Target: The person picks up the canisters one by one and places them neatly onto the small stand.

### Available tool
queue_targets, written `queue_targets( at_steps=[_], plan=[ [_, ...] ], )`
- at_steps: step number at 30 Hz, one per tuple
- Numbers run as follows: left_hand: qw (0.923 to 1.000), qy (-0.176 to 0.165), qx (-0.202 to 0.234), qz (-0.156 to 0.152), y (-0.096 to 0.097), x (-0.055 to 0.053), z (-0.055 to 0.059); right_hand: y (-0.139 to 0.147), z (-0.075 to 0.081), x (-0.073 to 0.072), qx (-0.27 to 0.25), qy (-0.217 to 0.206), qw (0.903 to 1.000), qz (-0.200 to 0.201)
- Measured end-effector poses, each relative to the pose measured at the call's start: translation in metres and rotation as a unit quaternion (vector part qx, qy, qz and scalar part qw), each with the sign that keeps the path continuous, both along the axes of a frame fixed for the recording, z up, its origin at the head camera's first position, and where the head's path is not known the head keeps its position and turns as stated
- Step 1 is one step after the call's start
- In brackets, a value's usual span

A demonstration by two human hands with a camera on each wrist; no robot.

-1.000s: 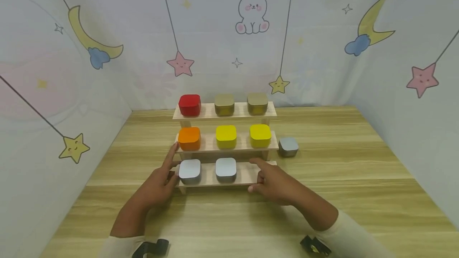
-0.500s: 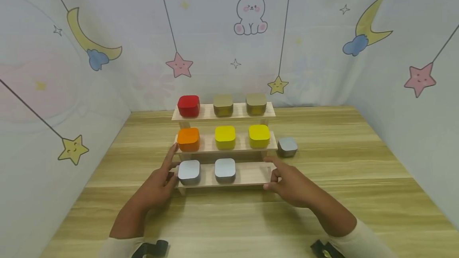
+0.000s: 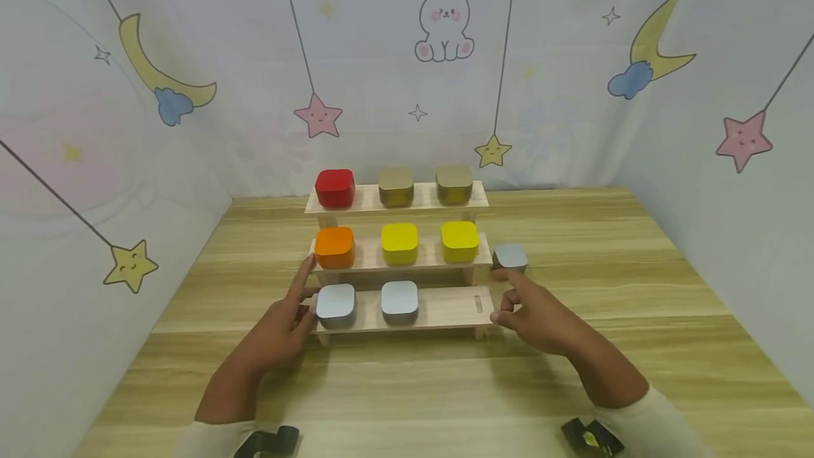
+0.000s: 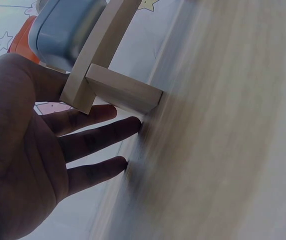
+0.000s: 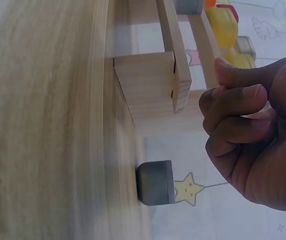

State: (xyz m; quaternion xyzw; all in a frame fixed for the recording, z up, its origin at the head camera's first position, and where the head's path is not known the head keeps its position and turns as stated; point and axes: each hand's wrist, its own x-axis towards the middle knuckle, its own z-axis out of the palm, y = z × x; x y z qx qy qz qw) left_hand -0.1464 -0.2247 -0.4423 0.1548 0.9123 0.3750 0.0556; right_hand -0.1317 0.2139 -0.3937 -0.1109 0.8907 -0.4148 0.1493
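A three-tier wooden stand (image 3: 445, 306) holds small rounded-square tins. On the lowest tier sit two silver tins, a left one (image 3: 335, 304) and a middle one (image 3: 399, 302). My left hand (image 3: 280, 331) is at the stand's left end, index finger reaching up beside the orange tin (image 3: 334, 247); in the left wrist view its other fingers spread loosely under the plank. My right hand (image 3: 540, 313) hovers just off the lowest tier's right end, holding nothing, index finger extended and the others bent. Its index fingertip overlaps the front of a grey tin (image 3: 511, 257) on the table.
Two yellow tins (image 3: 399, 243) share the middle tier with the orange one. Up top are a red tin (image 3: 335, 188) and two gold tins (image 3: 396, 186). The wood-grain table (image 3: 407, 387) is enclosed by printed white curtains (image 3: 381, 76).
My right hand has moved rightward along the lowest tier and past its right end, toward the grey tin. The left hand has stayed in place, and the tins have not moved.
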Motion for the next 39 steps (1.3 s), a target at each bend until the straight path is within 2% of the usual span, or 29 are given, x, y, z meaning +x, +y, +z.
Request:
queue_targets(
  at_steps=[7,14,19,30,39],
  plan=[
    [1.0,-0.003,-0.005,0.006,0.001,0.0,-0.001,0.012,-0.006,-0.013,-0.005,0.016,0.9998,-0.007],
    [1.0,0.0,-0.004,0.0,0.0,0.0,0.0,0.027,-0.018,-0.033,-0.063,0.029,0.9973,-0.024],
    [1.0,0.002,0.0,0.001,0.0,-0.001,0.0,0.032,-0.023,-0.044,-0.11,0.015,0.9933,-0.034],
    [1.0,0.006,-0.003,-0.004,-0.001,-0.002,-0.003,0.05,-0.031,-0.064,-0.158,-0.014,0.986,-0.05],
    [1.0,-0.003,-0.006,0.004,0.0,-0.001,-0.001,0.064,-0.035,-0.079,-0.161,-0.01,0.9849,-0.063]
  ],
)
